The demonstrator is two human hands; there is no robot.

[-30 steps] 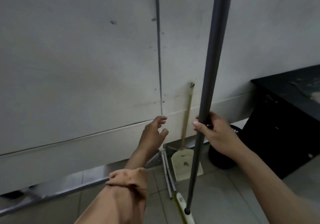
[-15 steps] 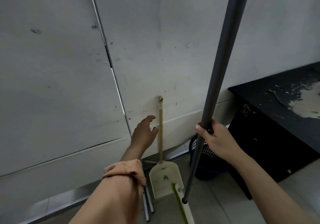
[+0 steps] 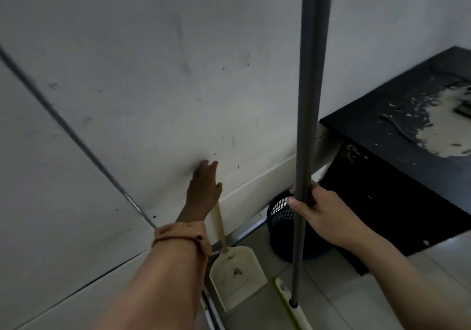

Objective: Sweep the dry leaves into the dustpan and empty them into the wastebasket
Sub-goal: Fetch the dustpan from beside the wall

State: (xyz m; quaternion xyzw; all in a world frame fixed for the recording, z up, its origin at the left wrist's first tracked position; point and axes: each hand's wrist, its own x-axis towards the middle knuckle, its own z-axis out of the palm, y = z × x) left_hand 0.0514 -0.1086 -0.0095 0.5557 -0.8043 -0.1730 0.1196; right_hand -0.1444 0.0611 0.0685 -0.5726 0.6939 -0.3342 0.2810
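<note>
Right hand [image 3: 322, 210] is clamping around the grey broom pole [image 3: 309, 126], keeping it upright so the broom head [image 3: 289, 301] is resting on the tiled floor [image 3: 356, 291] at about 6 o'clock of the frame. That is probably parking the broom while the other hand fetches the pan. Left hand [image 3: 204, 189] is reaching to 12 o'clock, fingers straight and apart, right at the top of the dustpan handle [image 3: 221, 227]; not gripping it yet as far as visible. Cream dustpan [image 3: 235, 276] is leaning upright against the wall [image 3: 153, 75], scoop on the floor, just at 9 o'clock of the broom head. Dark blue mesh wastebasket [image 3: 280, 217] is standing at 3 o'clock of the dustpan, tucked beside the black desk [image 3: 397, 156].

Hidden: handle top is covered by the left hand, so contact is unclear. Wastebasket is mostly blocked by pole and right hand; contents unseen. Broom bristles cut off at the bottom edge. No dry leaves showing anywhere in view. Pale smear on the desk top is unidentifiable.
</note>
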